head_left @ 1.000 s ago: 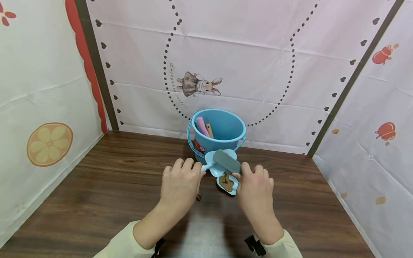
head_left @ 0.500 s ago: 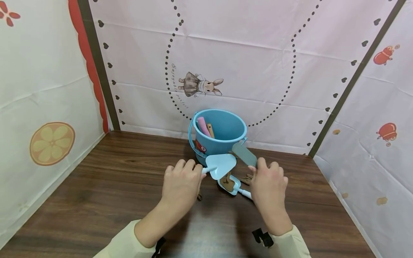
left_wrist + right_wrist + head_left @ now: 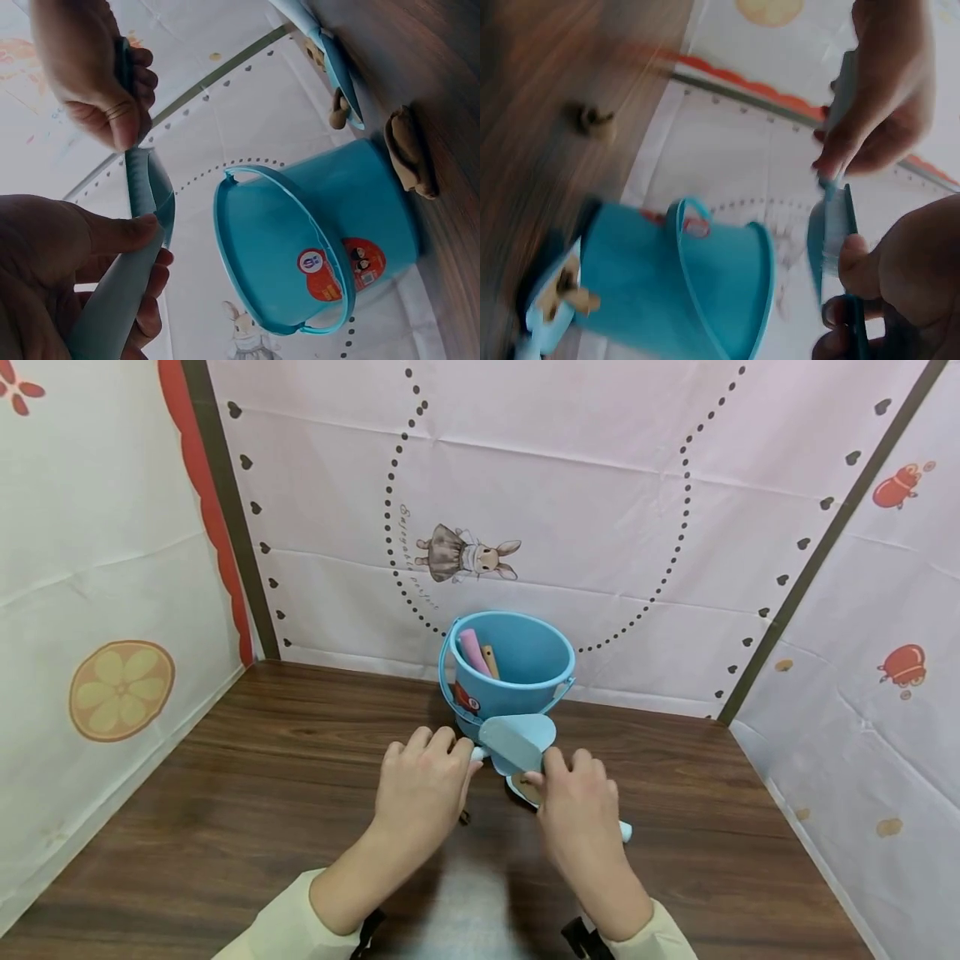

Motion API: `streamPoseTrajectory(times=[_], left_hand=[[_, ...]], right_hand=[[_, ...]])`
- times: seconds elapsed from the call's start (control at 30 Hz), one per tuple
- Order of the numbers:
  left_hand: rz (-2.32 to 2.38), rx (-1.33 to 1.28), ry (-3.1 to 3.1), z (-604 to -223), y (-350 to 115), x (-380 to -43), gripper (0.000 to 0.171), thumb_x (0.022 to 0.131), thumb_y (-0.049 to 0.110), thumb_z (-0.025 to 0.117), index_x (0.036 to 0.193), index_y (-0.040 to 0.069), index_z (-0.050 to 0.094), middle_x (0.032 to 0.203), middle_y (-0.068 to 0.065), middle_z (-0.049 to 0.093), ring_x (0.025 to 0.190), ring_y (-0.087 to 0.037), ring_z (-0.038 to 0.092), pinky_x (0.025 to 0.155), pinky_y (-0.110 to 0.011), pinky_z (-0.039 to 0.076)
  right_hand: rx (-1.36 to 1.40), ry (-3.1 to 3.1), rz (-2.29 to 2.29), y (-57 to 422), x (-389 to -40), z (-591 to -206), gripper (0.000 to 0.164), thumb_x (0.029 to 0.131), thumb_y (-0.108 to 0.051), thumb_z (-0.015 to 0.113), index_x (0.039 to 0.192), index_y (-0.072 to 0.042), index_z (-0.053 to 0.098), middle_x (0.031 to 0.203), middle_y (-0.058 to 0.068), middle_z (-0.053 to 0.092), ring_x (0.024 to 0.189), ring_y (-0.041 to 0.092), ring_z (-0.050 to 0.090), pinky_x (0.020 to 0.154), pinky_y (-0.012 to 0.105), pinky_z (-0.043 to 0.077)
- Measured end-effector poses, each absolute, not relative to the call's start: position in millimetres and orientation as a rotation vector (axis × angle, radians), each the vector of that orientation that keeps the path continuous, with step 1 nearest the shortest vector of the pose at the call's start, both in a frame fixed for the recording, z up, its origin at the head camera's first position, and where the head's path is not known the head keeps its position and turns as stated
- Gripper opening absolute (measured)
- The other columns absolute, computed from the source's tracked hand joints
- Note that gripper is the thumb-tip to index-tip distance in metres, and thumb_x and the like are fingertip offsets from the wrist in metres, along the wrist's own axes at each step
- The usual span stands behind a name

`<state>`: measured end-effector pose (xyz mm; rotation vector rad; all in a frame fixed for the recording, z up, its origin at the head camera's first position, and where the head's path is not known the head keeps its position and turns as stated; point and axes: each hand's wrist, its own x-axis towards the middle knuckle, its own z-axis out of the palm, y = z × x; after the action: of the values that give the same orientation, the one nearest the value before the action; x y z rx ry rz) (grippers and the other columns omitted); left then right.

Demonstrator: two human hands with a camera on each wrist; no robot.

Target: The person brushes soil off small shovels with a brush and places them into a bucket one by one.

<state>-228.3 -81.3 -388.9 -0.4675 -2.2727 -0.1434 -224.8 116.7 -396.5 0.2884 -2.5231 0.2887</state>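
My left hand (image 3: 423, 785) grips the handle of a light blue toy shovel (image 3: 538, 728), blade held up in front of the bucket. My right hand (image 3: 583, 810) holds a blue-grey brush (image 3: 510, 747), its flat back lying across the shovel blade in the head view. In the left wrist view, pale bristles (image 3: 139, 180) face the inside of the blade. A second light blue shovel (image 3: 341, 75) lies on the table with brown lumps on it. My right hand covers most of it in the head view, leaving its handle end (image 3: 626, 832) showing.
A blue bucket (image 3: 491, 697) stands against the back wall, with a pink handle (image 3: 472, 649) and a tan handle (image 3: 490, 662) inside it. A brown clump (image 3: 409, 154) lies near its base. Another small brown piece (image 3: 464, 817) sits beside my left hand. Printed cloth walls (image 3: 600, 552) enclose the table.
My right hand swung the brush right, off the shovel blade, then brought it back left across it. My left hand stays nearly in place with its shovel, whose blade has tilted slightly.
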Motion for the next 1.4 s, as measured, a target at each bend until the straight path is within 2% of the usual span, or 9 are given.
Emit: streamPoseTrajectory(times=[0.13, 0.3, 0.4, 0.6, 0.77, 0.97, 1.1, 1.27, 1.4], left_hand=[[-0.147, -0.487, -2.267, -387, -81, -227, 0.024, 0.086, 0.033, 0.083, 0.095, 0.011, 0.076, 0.081, -0.004, 0.065, 0.068, -0.023, 0.054, 0.049, -0.034, 0.036], [-0.150, -0.480, -2.271, -388, -81, -227, 0.023, 0.085, 0.032, 0.084, 0.094, 0.012, 0.076, 0.080, -0.004, 0.064, 0.068, -0.023, 0.055, 0.049, -0.033, 0.035], [-0.159, -0.464, -2.273, -387, -82, -228, 0.024, 0.084, 0.032, 0.085, 0.094, 0.013, 0.075, 0.079, -0.004, 0.063, 0.068, -0.023, 0.056, 0.049, -0.033, 0.035], [-0.170, -0.458, -2.277, -382, -85, -227, 0.025, 0.082, 0.032, 0.086, 0.095, 0.013, 0.076, 0.082, -0.005, 0.066, 0.070, -0.024, 0.059, 0.049, -0.034, 0.040], [-0.164, -0.475, -2.272, -382, -85, -225, 0.025, 0.083, 0.032, 0.085, 0.096, 0.013, 0.076, 0.084, -0.004, 0.067, 0.071, -0.023, 0.058, 0.050, -0.034, 0.039], [-0.160, -0.476, -2.264, -385, -85, -225, 0.024, 0.083, 0.032, 0.085, 0.095, 0.014, 0.076, 0.083, -0.003, 0.066, 0.070, -0.023, 0.057, 0.050, -0.033, 0.037], [-0.171, -0.471, -2.257, -384, -86, -226, 0.023, 0.084, 0.032, 0.084, 0.094, 0.014, 0.076, 0.083, -0.003, 0.066, 0.070, -0.023, 0.057, 0.049, -0.032, 0.036], [-0.185, -0.482, -2.250, -383, -85, -223, 0.024, 0.084, 0.032, 0.085, 0.095, 0.013, 0.077, 0.086, -0.004, 0.069, 0.073, -0.024, 0.061, 0.051, -0.034, 0.040], [-0.193, -0.484, -2.240, -382, -85, -222, 0.025, 0.084, 0.032, 0.084, 0.098, 0.012, 0.078, 0.088, -0.004, 0.069, 0.075, -0.024, 0.061, 0.053, -0.034, 0.041]], right_hand=[[0.168, -2.450, 0.304, 132, -236, -396, 0.029, 0.095, -0.032, 0.069, 0.092, -0.006, 0.057, 0.075, 0.012, 0.047, 0.066, 0.034, 0.050, 0.053, 0.045, 0.038], [0.091, -2.443, 0.338, 145, -239, -390, 0.028, 0.099, -0.030, 0.065, 0.095, -0.004, 0.057, 0.076, 0.013, 0.046, 0.066, 0.033, 0.048, 0.054, 0.046, 0.038], [0.149, -2.459, 0.361, 139, -234, -386, 0.029, 0.098, -0.031, 0.065, 0.093, -0.004, 0.056, 0.077, 0.012, 0.046, 0.068, 0.033, 0.049, 0.056, 0.046, 0.039], [0.361, -2.544, 0.374, 116, -223, -391, 0.027, 0.096, -0.032, 0.067, 0.092, -0.008, 0.056, 0.073, 0.005, 0.043, 0.065, 0.024, 0.046, 0.057, 0.037, 0.037], [0.211, -2.480, 0.350, 129, -236, -395, 0.029, 0.095, -0.033, 0.069, 0.091, -0.007, 0.055, 0.075, 0.009, 0.045, 0.066, 0.030, 0.049, 0.055, 0.041, 0.036], [0.086, -2.475, 0.384, 148, -239, -387, 0.031, 0.100, -0.034, 0.060, 0.092, -0.005, 0.054, 0.077, 0.013, 0.044, 0.066, 0.031, 0.046, 0.057, 0.044, 0.036], [0.162, -2.448, 0.384, 138, -229, -383, 0.031, 0.096, -0.032, 0.066, 0.091, -0.005, 0.054, 0.077, 0.013, 0.047, 0.068, 0.034, 0.050, 0.057, 0.047, 0.040], [0.322, -2.515, 0.350, 117, -220, -391, 0.030, 0.095, -0.034, 0.069, 0.092, -0.007, 0.056, 0.074, 0.008, 0.045, 0.066, 0.029, 0.050, 0.054, 0.040, 0.038], [0.227, -2.479, 0.349, 122, -226, -392, 0.028, 0.094, -0.031, 0.071, 0.093, -0.007, 0.057, 0.074, 0.010, 0.046, 0.066, 0.031, 0.051, 0.055, 0.042, 0.037]])
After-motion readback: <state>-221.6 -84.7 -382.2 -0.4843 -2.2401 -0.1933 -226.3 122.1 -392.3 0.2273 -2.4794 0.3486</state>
